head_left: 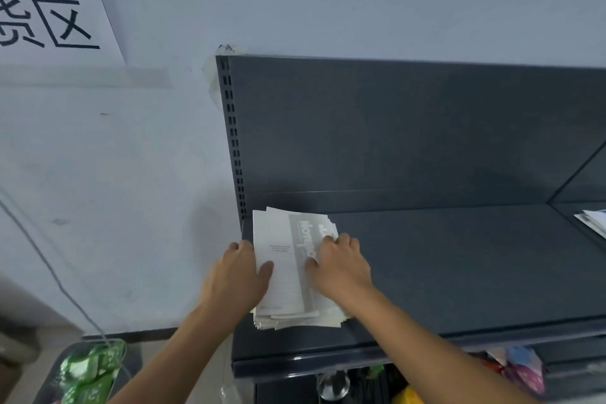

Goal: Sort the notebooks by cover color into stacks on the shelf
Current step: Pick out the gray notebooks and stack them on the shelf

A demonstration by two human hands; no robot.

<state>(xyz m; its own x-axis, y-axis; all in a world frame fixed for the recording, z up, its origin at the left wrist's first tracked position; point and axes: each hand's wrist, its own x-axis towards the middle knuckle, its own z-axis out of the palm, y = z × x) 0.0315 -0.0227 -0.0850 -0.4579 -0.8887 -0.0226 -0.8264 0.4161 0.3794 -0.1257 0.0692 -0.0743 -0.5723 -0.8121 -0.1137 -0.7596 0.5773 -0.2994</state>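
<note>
White notebook stack (283,275) at shelf (459,259) left end; left hand (241,272) and right hand (342,267) fingers curled, gripping its sides

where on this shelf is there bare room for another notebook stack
The wide bare shelf stretch between the white stack and the papers at the right edge. The left end is crowded: left hand and right hand are on the stack.

Left grip (240,269), right grip (341,261), both curled
</note>
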